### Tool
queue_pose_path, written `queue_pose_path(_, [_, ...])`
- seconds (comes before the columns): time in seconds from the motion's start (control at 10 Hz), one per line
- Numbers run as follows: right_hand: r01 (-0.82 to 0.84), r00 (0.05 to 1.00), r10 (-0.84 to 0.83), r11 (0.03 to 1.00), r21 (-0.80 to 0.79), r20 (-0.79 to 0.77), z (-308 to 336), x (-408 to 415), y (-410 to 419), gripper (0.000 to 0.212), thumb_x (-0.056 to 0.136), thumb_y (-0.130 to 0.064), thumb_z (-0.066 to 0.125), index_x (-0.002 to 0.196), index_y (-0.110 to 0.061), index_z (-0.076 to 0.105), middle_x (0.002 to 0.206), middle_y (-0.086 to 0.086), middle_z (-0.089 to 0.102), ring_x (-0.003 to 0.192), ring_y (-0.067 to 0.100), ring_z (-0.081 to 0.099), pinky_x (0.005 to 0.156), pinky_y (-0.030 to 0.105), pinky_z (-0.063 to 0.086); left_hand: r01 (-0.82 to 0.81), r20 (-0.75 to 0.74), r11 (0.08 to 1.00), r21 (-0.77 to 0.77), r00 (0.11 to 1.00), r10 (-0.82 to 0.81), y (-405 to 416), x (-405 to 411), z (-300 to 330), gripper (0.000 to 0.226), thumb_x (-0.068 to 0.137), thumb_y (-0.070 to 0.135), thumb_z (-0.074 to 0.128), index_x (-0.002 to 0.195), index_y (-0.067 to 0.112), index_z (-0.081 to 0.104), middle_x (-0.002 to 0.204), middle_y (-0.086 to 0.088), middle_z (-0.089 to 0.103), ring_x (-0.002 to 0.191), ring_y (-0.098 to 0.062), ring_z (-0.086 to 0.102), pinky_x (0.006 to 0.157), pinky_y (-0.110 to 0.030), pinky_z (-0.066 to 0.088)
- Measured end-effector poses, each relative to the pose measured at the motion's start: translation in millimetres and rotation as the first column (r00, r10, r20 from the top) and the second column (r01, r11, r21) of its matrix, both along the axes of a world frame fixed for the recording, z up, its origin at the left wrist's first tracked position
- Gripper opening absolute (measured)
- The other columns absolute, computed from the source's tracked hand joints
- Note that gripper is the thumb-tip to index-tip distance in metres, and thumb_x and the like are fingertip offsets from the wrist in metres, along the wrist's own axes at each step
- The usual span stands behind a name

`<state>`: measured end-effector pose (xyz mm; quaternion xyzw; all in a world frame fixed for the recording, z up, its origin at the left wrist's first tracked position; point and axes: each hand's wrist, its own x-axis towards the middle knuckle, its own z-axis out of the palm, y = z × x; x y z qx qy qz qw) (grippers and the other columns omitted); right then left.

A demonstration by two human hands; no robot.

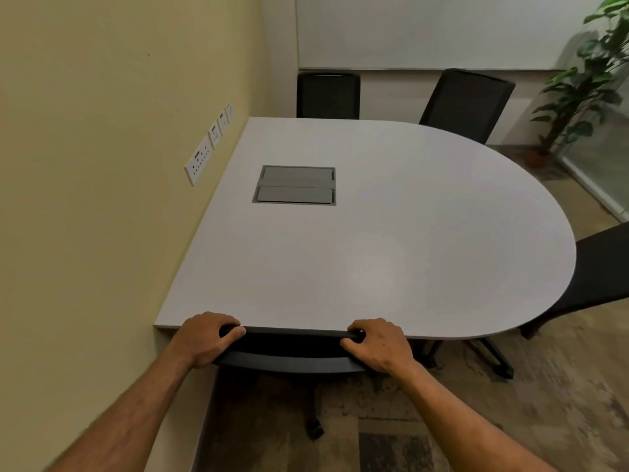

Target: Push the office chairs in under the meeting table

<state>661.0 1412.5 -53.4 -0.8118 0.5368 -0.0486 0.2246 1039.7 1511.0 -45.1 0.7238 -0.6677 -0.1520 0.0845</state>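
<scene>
A white meeting table point(391, 240) with a rounded right end stands against the yellow wall. Directly below me a black office chair point(289, 349) has its backrest top touching the table's near edge. My left hand point(204, 338) grips the left end of that backrest and my right hand point(377, 345) grips the right end. Its base and a caster show beneath, the seat is hidden under the table. Two black chairs stand at the far side, one at the left point(328, 95) and one angled point(466, 103). Another black chair point(599, 277) sits at the rounded end.
A grey cable hatch point(295, 185) is set into the tabletop. Wall sockets point(200, 158) line the yellow wall at the left. A potted plant point(585, 80) stands in the far right corner beside a glass partition. Patterned floor runs along the right.
</scene>
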Motion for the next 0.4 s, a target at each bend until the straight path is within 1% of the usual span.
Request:
queue_pose_path(0.1, [-0.037,0.999,0.035,0.999,0.034,0.034,3.2,-2.7,4.7,0.063,0.077,-0.079,0.044,0.116,-0.036,0.070,0.111,-0.017,0.073,0.096,0.004,0.064,0.081,0.024,0.049,0.022,0.014,1.000,0.015,1.000,-0.022,2.6,0.1,-2.9,0.067,0.085,0.081,0.028,0.112,0.036,0.070,0.111,0.021,0.070,0.100,-0.003,0.061,0.083,-0.029,0.047])
queue_pose_path(0.2, [-0.025,0.995,0.015,0.994,0.106,0.099,12.1,-9.3,7.3,0.069,0.080,-0.082,0.042,0.128,-0.037,0.064,0.130,-0.017,0.066,0.119,0.005,0.059,0.098,0.028,0.046,0.040,0.043,0.999,0.028,0.998,-0.041,-0.1,-1.5,1.3,0.076,0.083,0.083,0.024,0.124,0.034,0.066,0.124,0.018,0.067,0.111,-0.006,0.060,0.091,-0.028,0.046])
queue_pose_path(0.3, [0.006,0.981,-0.029,0.993,0.122,0.192,23.6,-20.5,-2.5,0.076,0.083,-0.083,0.036,0.145,-0.041,0.047,0.154,-0.013,0.044,0.143,0.010,0.038,0.117,0.036,0.029,0.088,0.087,0.996,-0.023,0.992,-0.086,-8.5,-6.3,9.6,0.085,0.082,0.086,0.023,0.138,0.031,0.057,0.139,0.012,0.059,0.127,-0.011,0.054,0.103,-0.031,0.043])
queue_pose_path(0.4, [0.013,0.970,0.014,0.994,-0.107,0.245,49.6,-27.3,-23.6,0.073,0.092,-0.072,0.039,0.155,-0.035,0.032,0.166,-0.010,0.020,0.152,0.008,0.014,0.122,0.035,0.016,0.055,0.063,0.987,-0.149,0.997,-0.046,-28.5,-22.6,30.1,0.089,0.083,0.086,0.020,0.149,0.031,0.043,0.153,0.007,0.045,0.138,-0.016,0.045,0.113,-0.038,0.036])
